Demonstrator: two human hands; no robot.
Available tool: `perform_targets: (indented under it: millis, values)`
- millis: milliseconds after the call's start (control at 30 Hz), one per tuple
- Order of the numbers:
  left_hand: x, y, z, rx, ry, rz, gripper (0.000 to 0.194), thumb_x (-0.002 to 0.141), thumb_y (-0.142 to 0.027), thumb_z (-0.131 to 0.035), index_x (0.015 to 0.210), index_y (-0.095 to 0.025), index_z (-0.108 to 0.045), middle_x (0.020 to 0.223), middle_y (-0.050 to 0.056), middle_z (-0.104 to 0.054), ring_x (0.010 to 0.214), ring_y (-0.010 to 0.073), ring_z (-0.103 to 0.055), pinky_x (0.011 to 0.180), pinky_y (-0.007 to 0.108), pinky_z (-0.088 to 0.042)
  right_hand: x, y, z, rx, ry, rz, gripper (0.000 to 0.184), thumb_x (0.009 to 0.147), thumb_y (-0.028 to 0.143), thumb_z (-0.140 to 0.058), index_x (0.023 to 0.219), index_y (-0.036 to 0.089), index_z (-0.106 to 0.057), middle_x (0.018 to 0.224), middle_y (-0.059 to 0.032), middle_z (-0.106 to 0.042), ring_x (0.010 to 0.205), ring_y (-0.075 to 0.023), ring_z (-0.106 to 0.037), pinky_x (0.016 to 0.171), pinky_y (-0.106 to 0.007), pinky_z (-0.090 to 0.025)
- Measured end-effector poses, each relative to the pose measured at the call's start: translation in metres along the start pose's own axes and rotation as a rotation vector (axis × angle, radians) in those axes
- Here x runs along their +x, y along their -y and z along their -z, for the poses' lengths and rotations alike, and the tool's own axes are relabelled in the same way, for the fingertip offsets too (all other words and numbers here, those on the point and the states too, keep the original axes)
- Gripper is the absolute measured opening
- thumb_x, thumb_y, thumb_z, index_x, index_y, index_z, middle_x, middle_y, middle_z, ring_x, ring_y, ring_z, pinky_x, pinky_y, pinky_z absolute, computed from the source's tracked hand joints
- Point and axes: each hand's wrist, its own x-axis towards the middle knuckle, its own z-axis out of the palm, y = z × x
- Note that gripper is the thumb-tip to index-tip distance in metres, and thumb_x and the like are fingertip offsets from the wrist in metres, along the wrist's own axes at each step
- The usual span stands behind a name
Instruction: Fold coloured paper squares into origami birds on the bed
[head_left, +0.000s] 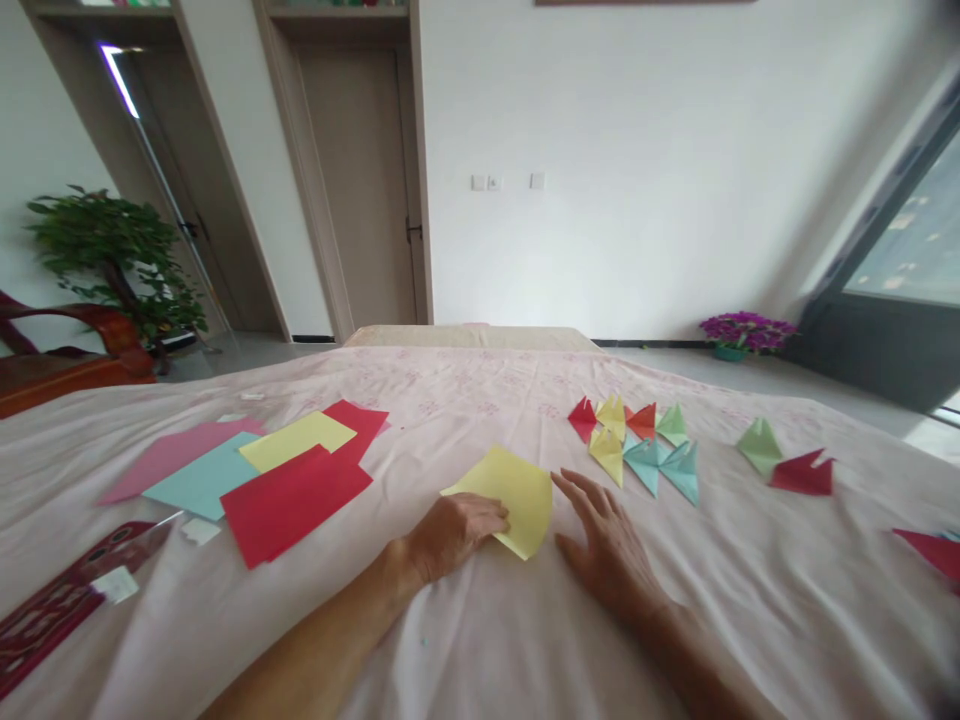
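Note:
A yellow sheet of paper [517,495] lies on the cloth in front of me, its right edge curling up slightly. Over its lower left part is my left hand [459,532], fingers together and closed on the paper; the fingertips are partly hidden. My right hand [600,535] is just off the sheet's right edge, thumb and fingers apart, holding nothing. Beyond it stand several small folded paper shapes, among them a yellow one [607,455], a light blue one [680,468] and a red one [583,418].
Left on the pinkish cloth [465,400] lie loose sheets: red [296,505], light blue [202,475], pink [161,460] and yellow [296,440]. A dark red patterned object [52,605] is at the near left. More folded pieces, green [760,445] and red [802,473], sit at the right.

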Motion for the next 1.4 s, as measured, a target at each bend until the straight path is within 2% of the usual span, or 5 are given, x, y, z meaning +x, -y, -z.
perform_targets:
  millis: [233,567,700,933,1400]
  values:
    - [-0.005,0.005,0.002,-0.127,-0.041,0.079,0.025,0.095,-0.026,-0.047,0.101,-0.022,-0.071,0.107,0.003,-0.073,0.104,0.0157,-0.066,0.094,0.027,-0.048,0.0,0.01,0.001,-0.019,0.018,0.165,0.064,0.083,0.015,-0.053,0.143,0.031,-0.038,0.153,-0.0041,-0.031,0.14,-0.0272,-0.024,0.108,-0.05,-0.031]
    - [-0.007,0.0,0.006,-0.305,-0.1,0.377,0.036,0.092,-0.044,-0.05,0.079,-0.016,-0.069,0.072,-0.001,-0.069,0.067,0.0125,-0.062,0.064,0.019,-0.047,0.005,0.02,0.01,0.124,0.232,0.233,0.047,0.084,0.026,-0.06,0.131,0.03,-0.055,0.135,-0.0017,-0.057,0.132,-0.0257,-0.041,0.111,-0.049,-0.027]
    - [-0.006,-0.003,0.007,-0.345,-0.066,0.329,0.033,0.094,-0.042,-0.046,0.091,-0.019,-0.07,0.083,0.001,-0.072,0.077,0.0138,-0.066,0.072,0.021,-0.048,0.004,0.017,0.005,0.195,0.234,0.231,0.024,0.093,0.027,-0.052,0.11,0.033,-0.067,0.122,0.0017,-0.066,0.12,-0.02,-0.053,0.108,-0.043,-0.031]
    - [-0.004,0.005,0.005,-0.198,0.06,0.124,0.028,0.09,-0.039,-0.054,0.111,-0.026,-0.069,0.121,0.004,-0.067,0.118,0.0194,-0.058,0.106,0.031,-0.04,0.003,0.017,0.004,0.217,0.175,0.136,0.02,0.094,0.026,-0.05,0.096,0.026,-0.07,0.105,-0.0003,-0.073,0.097,-0.0147,-0.065,0.097,-0.031,-0.041]
    - [-0.006,0.009,0.003,-0.207,0.023,0.16,0.029,0.089,-0.025,-0.049,0.108,-0.025,-0.071,0.12,0.004,-0.068,0.114,0.0189,-0.061,0.102,0.031,-0.047,0.006,0.017,0.002,0.144,0.189,0.062,0.022,0.093,0.03,-0.05,0.089,0.025,-0.071,0.091,0.0002,-0.074,0.084,-0.0154,-0.066,0.078,-0.025,-0.045]
